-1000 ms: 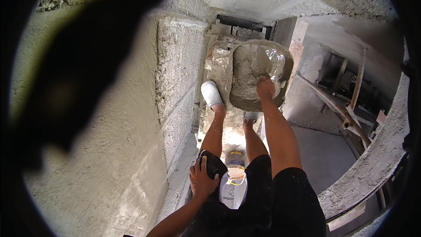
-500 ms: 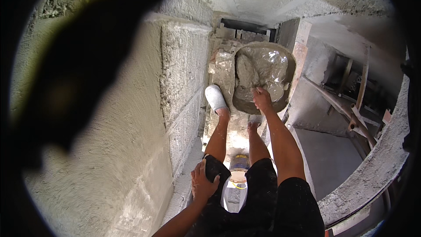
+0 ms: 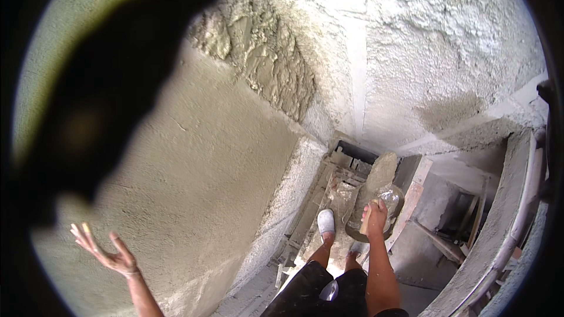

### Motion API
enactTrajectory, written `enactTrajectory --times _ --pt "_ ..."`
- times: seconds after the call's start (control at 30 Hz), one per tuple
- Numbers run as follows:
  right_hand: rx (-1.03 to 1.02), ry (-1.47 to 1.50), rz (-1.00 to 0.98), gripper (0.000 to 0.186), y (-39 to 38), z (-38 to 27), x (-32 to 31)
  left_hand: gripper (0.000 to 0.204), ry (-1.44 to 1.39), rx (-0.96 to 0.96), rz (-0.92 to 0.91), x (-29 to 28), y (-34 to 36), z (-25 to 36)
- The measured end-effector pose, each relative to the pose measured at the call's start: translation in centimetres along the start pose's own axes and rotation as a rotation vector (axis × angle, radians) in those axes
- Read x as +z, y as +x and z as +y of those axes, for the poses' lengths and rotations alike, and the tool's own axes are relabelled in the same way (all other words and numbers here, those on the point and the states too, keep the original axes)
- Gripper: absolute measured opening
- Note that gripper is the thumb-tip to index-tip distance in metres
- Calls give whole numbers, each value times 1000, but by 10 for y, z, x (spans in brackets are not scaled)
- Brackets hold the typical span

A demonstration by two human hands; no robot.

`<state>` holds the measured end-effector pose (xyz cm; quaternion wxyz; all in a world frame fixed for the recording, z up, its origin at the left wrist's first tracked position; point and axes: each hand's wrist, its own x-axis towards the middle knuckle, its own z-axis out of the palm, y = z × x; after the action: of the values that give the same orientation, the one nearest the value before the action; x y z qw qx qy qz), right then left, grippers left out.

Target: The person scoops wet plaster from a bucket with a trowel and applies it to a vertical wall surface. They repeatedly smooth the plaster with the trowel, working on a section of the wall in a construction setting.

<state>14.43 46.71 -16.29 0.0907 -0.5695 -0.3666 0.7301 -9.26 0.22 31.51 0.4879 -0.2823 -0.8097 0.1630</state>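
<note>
My right hand [image 3: 376,216] grips the wooden handle of a trowel [image 3: 367,223], raised over a dark tub [image 3: 399,211] of wet mortar, with a lump of grey mortar [image 3: 382,170] on its blade. My left hand [image 3: 106,251] is open, fingers spread, in front of the plastered wall [image 3: 223,164] at the lower left. Whether it touches the wall I cannot tell. A band of rough, wet mortar [image 3: 264,58] runs along the top of that wall. My foot in a light grey clog [image 3: 326,222] is left of the tub.
I stand on a narrow, mortar-crusted board platform [image 3: 305,238]. A rough white surface [image 3: 423,35] is above. To the right are poles [image 3: 440,240], a dark recess [image 3: 461,214] and a curved concrete edge [image 3: 499,211]. A large dark blurred shape covers the upper left.
The view has swung up toward the wall. My right hand has lifted the trowel with mortar from the tub. My left hand has left my thigh and moved up and leftward, opening wide.
</note>
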Motion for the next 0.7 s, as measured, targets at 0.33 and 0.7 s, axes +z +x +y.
enactTrajectory --times 0.33,0.7 --pt "-543 395 190 53 23 -176 346 78 541 78 -109 -56 64 -155" --pt "-911 -226 -317 55 -130 -181 437 85 530 89 -148 -56 65 -157"
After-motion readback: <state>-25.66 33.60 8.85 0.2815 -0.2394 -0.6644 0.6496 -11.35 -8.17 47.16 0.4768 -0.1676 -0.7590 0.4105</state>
